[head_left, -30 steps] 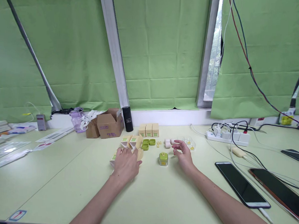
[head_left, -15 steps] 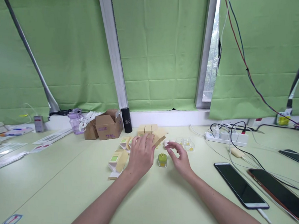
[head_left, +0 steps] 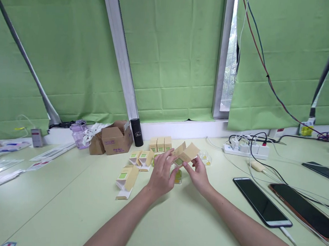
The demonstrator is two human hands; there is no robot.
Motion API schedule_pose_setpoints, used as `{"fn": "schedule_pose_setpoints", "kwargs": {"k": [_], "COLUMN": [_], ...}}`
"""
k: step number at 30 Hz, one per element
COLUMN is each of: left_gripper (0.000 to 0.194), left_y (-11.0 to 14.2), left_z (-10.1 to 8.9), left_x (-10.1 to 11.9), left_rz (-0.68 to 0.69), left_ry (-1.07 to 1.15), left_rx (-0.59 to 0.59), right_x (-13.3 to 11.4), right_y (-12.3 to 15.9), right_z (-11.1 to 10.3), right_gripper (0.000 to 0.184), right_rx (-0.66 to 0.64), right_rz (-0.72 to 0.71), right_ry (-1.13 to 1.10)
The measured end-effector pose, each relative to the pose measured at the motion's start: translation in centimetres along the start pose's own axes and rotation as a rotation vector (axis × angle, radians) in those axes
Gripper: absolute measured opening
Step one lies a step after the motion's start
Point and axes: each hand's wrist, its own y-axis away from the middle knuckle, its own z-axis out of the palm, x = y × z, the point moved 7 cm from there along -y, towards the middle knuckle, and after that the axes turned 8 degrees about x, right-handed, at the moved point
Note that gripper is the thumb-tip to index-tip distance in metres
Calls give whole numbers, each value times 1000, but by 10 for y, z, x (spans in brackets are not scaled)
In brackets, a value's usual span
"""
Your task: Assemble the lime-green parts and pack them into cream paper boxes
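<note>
Between both hands is a small tan cardboard box [head_left: 187, 154] with its flaps standing open and a green label on its side. My left hand [head_left: 161, 174] has its fingers closed on the box's left side. My right hand [head_left: 199, 177] pinches the right side. Just below the box, a small green-topped glass jar [head_left: 179, 177] stands on the table, partly hidden by the left hand. Left of my hands lies an open tan box [head_left: 127, 178] with its white inside showing. Two similar open boxes [head_left: 140, 158] stand behind it.
A row of closed tan boxes [head_left: 160, 144] stands farther back, with clear jars [head_left: 206, 158] to its right. A brown carton [head_left: 117, 139], a black bottle [head_left: 136, 132] and a purple bottle [head_left: 80, 135] line the back. Phones [head_left: 262, 202], cables and a power strip [head_left: 246, 151] occupy the right.
The tan box has come toward the middle, above the jar, and tilted with its flaps visible. My right hand, empty before, now grips it along with the left.
</note>
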Motion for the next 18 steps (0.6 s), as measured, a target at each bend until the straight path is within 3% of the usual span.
{"fn": "schedule_pose_setpoints", "kwargs": {"k": [4, 8, 13, 18], "left_gripper": [48, 55, 58, 53], "left_y": [5, 10, 12, 13], "left_z": [-1, 4, 3, 1], "left_x": [-22, -33, -32, -29], "left_rz": [-133, -204, -197, -155], "left_ry": [21, 55, 57, 43], "left_rx": [2, -49, -30, -17], "right_x": [-8, -23, -35, -39], "right_y": [2, 6, 17, 27], "right_z": [-3, -5, -1, 3], "right_gripper": [44, 43, 58, 65], "right_rx": [10, 7, -87, -155], "right_rz": [-81, -314, -606, -770], "right_ry": [55, 204, 384, 429]}}
